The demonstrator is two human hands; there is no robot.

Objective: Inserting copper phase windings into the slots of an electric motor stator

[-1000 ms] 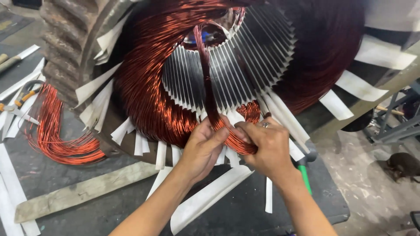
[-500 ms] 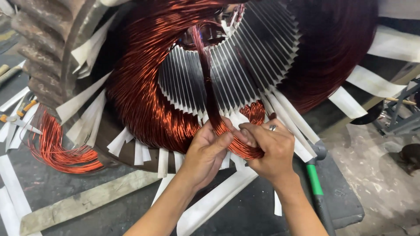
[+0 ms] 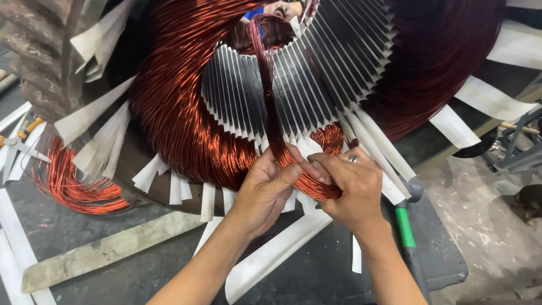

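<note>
Dark desk (image 3: 73, 226), stator core (image 3: 293, 90) lying near its right edge. Our left hand (image 3: 265, 189) and right hand (image 3: 353, 186) clench the copper coil bundle (image 3: 271, 113) at the core's lower rim. We judge: keep strands together, feeding between insulation strips.

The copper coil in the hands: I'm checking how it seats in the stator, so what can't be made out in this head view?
- Where the copper coil enters its slot: hidden under the left hand and right hand.
- The coil's far end: lost in the dark bore of the stator.
- The stator's outer frame: cut off by the top edge.
- The green-handled tool: its head hidden behind the right wrist.
</note>
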